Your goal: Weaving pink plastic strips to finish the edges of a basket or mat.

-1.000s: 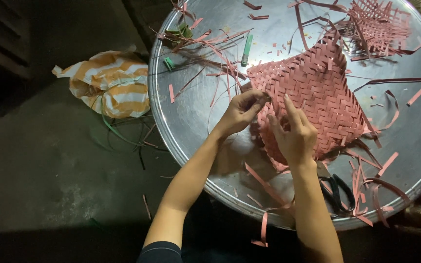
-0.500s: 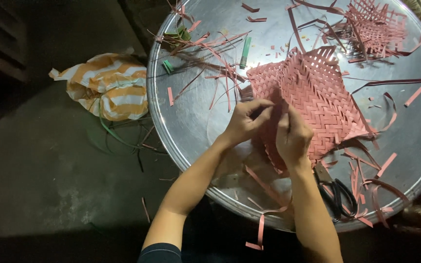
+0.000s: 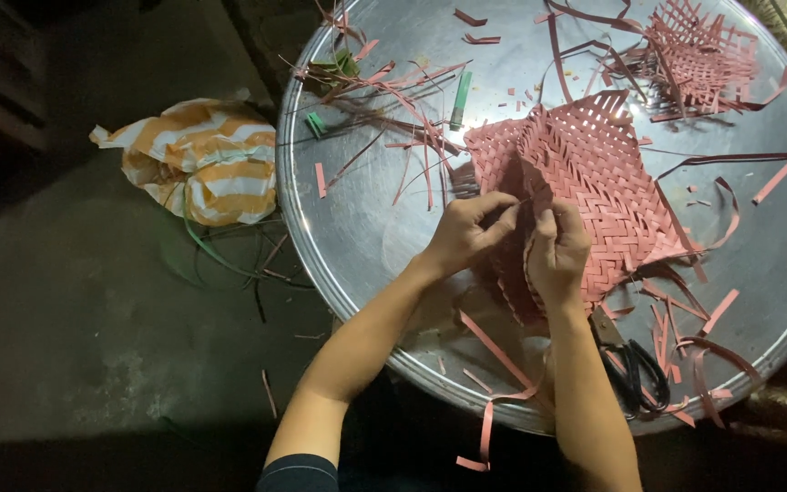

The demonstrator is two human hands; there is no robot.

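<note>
On the big round metal tray point(image 3: 357, 246) lies the pink woven mat point(image 3: 594, 182), and I see both hands working at its near edge. I judge the mat light and springy: flat strips plaited over and under, flexible enough to fold, as the raised ridge through its middle shows, but likely to loosen or fray where the strip ends stick out unwoven. It looks dry rather than slippery. I would take hold along the tightly woven body, close to the edge being worked, and not by the loose ends.

My left hand point(image 3: 466, 232) is curled, its fingertips pinched together on the mat's edge or a strip there; I cannot tell which. My right hand point(image 3: 557, 251) is just beside it, fingers bent and pressing down on the weave, gripping the same edge.

Loose pink strips point(image 3: 494, 351) litter the tray, a second, open-meshed woven piece point(image 3: 699, 55) sits at the far side, and black-handled scissors point(image 3: 635, 374) lie near my right forearm. An orange-and-white striped bag point(image 3: 198, 159) rests on the floor beside the tray.
</note>
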